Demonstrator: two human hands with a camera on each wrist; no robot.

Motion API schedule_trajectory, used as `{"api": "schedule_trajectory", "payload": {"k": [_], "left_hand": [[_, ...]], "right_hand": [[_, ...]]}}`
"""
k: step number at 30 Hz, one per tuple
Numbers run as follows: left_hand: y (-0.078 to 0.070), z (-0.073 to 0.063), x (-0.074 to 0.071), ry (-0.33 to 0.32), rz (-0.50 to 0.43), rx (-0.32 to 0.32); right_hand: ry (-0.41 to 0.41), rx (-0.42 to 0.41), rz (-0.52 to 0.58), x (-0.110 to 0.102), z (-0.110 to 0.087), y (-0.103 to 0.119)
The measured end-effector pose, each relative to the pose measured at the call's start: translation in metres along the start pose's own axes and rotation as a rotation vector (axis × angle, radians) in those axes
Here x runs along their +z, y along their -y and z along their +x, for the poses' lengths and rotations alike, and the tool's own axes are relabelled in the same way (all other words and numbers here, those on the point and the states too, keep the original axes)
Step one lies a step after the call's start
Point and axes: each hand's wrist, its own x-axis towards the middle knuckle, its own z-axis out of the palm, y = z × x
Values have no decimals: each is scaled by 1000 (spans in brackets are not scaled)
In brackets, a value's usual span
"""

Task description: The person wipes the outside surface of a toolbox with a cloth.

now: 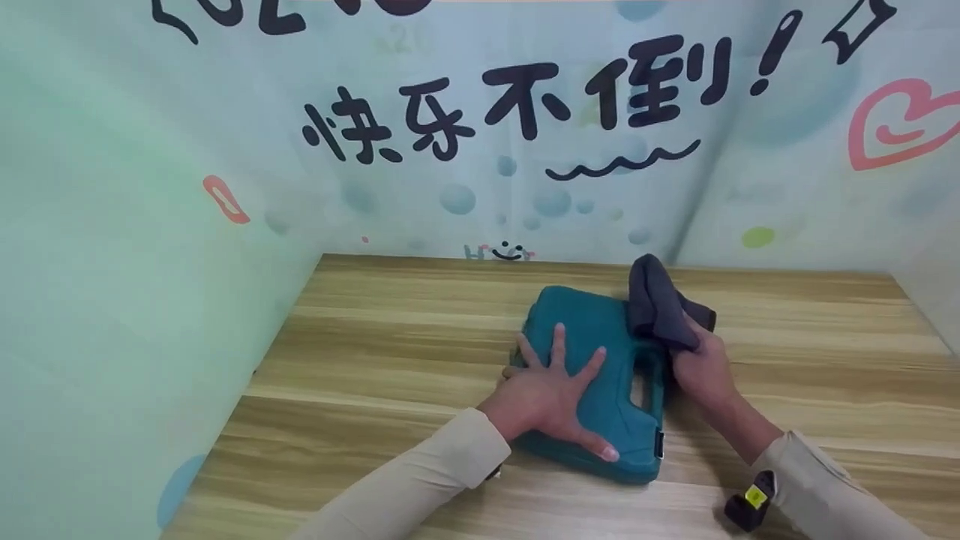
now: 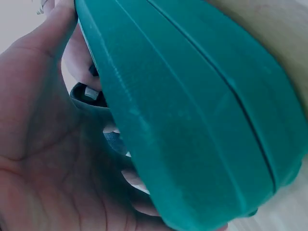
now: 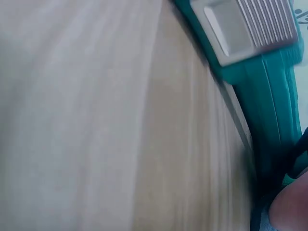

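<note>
A teal plastic carrying case (image 1: 581, 315) lies flat on the wooden table, its cut-out handle toward the right. My left hand (image 1: 544, 397) rests on the lid with fingers spread and straight. In my right hand (image 1: 705, 367) is a dark grey cloth (image 1: 656, 304), bunched and held against the case's right side by the handle. The left wrist view shows the rounded side of the case (image 2: 192, 115) beside my palm. A grey ribbed latch (image 3: 245, 29) shows on the case edge in the right wrist view, with part of the cloth at the lower right.
The wood-grain table (image 1: 375, 330) extends to both sides of the case. A printed fabric backdrop (image 1: 450, 210) with dark lettering hangs behind and to the left. A black wrist device (image 1: 750, 502) sits by the right sleeve.
</note>
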Motion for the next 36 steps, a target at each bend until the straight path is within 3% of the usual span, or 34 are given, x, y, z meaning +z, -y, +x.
{"api": "schedule_trajectory", "payload": {"k": [7,12,20,24,29,36], "left_hand": [[-1,10,-4,21,-17,-36],[1,20,-8,-10,-30,-65],[5,30,-14,-50,-23,-85],[7,31,-14,-60,-22,-90],[7,31,-15,-50,-33,-88],[9,32,-15,-36,-27,-80]], "right_hand": [[22,1,-55,0,-11,3],[45,-29,-66,4,-23,8],[175,-53,-10,-5,-51,15],[252,-116,-109,-10,-61,19],[330,-140,-264,-16,-61,26],[371,-157,-268,-17,-44,26]]}}
